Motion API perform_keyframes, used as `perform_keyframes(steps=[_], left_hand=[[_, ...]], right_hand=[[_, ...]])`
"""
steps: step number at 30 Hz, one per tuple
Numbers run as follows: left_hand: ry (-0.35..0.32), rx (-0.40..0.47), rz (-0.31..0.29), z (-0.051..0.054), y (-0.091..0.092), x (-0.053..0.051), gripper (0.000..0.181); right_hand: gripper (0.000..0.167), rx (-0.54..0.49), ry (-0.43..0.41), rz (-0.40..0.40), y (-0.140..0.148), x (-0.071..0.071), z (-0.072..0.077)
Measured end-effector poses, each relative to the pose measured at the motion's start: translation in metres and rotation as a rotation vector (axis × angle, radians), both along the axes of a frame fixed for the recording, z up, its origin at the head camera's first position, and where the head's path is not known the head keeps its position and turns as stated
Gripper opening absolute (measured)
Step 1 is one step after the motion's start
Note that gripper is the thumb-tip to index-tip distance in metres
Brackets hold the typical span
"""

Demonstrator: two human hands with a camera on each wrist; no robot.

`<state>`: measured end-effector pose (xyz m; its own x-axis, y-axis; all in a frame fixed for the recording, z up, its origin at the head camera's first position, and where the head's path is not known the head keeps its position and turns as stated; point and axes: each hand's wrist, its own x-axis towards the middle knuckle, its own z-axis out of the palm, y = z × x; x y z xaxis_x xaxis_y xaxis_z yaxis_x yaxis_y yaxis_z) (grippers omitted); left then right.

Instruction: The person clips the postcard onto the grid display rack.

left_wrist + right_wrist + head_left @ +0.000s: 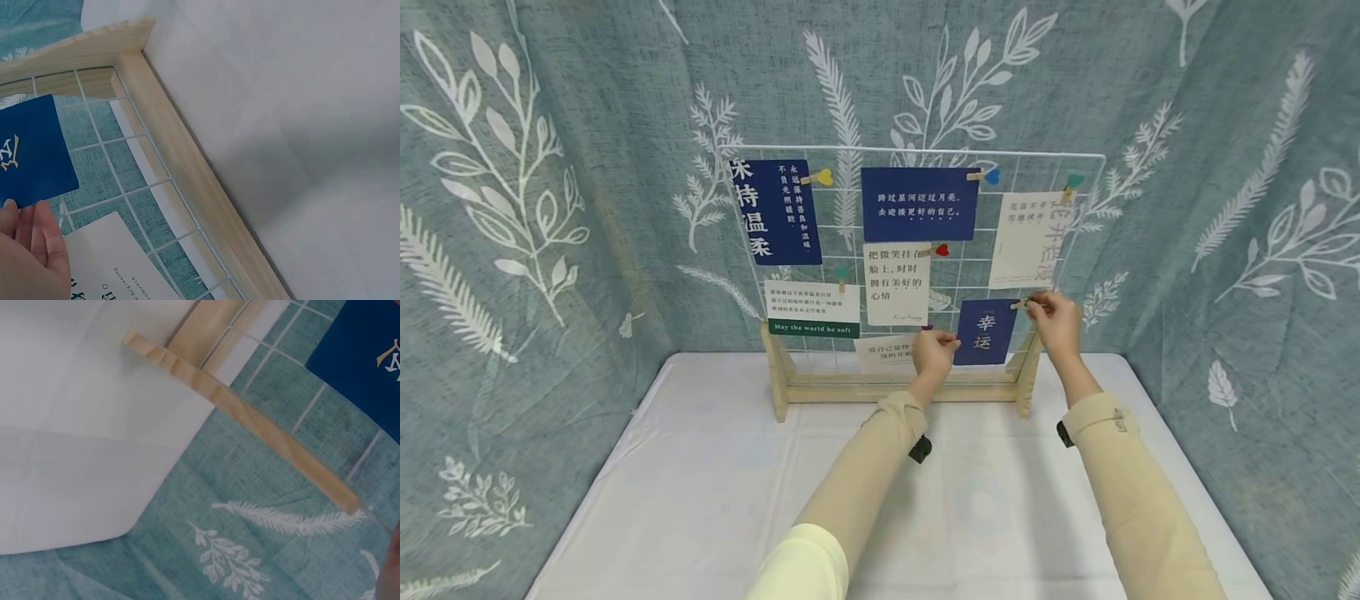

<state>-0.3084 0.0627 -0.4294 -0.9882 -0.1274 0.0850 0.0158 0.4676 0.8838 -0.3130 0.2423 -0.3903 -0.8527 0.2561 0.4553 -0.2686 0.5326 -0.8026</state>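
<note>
A small navy card with gold and white characters stands against the lower right of a white wire grid. My left hand pinches the card's left edge between thumb and fingers; the left wrist view shows this hand at the edge of the blue card. At the card's upper right corner, my right hand pinches a small wooden clip, partly covered by the fingertips. Only a sliver of the right hand enters the right wrist view, beside the card.
Wooden feet hold the grid upright on a white-covered table. Several other cards hang there by heart-topped clips, including a wide blue card and a white card. Behind hangs a leaf-patterned teal curtain.
</note>
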Motion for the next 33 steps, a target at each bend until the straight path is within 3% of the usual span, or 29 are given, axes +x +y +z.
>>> perform_keyframes(steps=[11, 16, 19, 21, 25, 26, 28, 32, 33], left_hand=[[0.032, 0.025, 0.016, -0.001, 0.001, 0.003, 0.012], [0.052, 0.043, 0.050, -0.003, 0.004, 0.003, 0.009], [0.017, 0.087, 0.047, -0.005, 0.004, 0.000, 0.009], [0.020, 0.099, 0.049, -0.012, 0.006, -0.006, 0.009], [0.187, 0.140, 0.058, -0.074, 0.015, -0.049, 0.005], [0.194, 0.150, 0.051, -0.080, 0.016, -0.053, 0.007], [0.155, 0.186, 0.036, -0.075, 0.016, -0.048, 0.009], [-0.006, 0.187, 0.028, -0.009, 0.011, 0.003, 0.018], [0.000, 0.181, 0.036, -0.003, 0.011, 0.009, 0.019]], right_hand=[[0.018, 0.020, 0.046, 0.011, 0.001, 0.003, -0.003], [0.020, 0.013, 0.058, 0.008, 0.002, 0.005, -0.005], [0.020, 0.017, 0.059, -0.007, 0.003, 0.006, -0.006], [0.020, 0.027, 0.058, -0.022, 0.003, 0.007, -0.007], [0.020, 0.043, 0.058, -0.039, 0.004, 0.009, -0.008], [0.020, 0.047, 0.055, -0.045, 0.004, 0.010, -0.008], [0.020, 0.051, 0.046, -0.054, 0.005, 0.011, -0.008], [0.021, 0.069, 0.035, -0.066, 0.007, 0.014, -0.009], [0.021, 0.073, 0.036, -0.068, 0.007, 0.014, -0.010]])
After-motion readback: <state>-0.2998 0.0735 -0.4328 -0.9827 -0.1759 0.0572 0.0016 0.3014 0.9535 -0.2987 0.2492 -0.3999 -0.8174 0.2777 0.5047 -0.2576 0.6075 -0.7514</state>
